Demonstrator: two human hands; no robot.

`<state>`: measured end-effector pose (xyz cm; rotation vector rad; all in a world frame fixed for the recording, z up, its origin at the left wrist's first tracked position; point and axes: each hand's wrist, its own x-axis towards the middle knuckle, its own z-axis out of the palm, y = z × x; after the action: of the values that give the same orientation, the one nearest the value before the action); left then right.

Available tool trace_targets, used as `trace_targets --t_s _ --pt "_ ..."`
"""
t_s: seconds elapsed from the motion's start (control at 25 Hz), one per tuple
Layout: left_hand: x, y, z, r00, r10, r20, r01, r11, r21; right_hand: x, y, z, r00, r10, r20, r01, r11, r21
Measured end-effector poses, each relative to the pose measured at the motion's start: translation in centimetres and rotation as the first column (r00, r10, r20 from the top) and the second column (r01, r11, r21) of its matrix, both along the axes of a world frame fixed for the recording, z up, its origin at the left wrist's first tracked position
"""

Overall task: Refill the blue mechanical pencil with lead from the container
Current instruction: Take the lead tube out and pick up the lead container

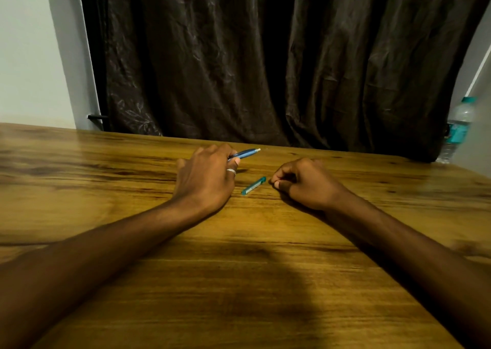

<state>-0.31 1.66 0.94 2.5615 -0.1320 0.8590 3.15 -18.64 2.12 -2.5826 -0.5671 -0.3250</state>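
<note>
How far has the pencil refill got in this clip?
Early. Done: the left hand has picked up the blue mechanical pencil. In hand: nothing else; the right hand rests curled beside the lead container, which lies untouched on the table. Left: opening both and loading lead.

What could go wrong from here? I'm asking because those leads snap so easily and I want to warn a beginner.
1. The lead container lies loose on the table between the hands; the curled right hand beside it could knock it away.
2. The left hand holds the blue mechanical pencil only near one end, so it may slip.
3. Dim light and the dark wood grain could hide a dropped lead.
</note>
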Motion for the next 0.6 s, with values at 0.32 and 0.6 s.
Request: trace_targets --t_s 0.32,0.6 --pt "0.0 0.0 0.0 1.000 -0.017 -0.011 0.017 1.000 0.001 0.0 0.2 0.2 0.999 -0.023 -0.040 0.024 0.999 0.034" --pt "0.2 0.0 -0.1 0.999 -0.033 0.007 0.032 0.999 0.008 -0.8 -0.1 1.1 0.991 -0.024 -0.132 0.087 0.864 0.496"
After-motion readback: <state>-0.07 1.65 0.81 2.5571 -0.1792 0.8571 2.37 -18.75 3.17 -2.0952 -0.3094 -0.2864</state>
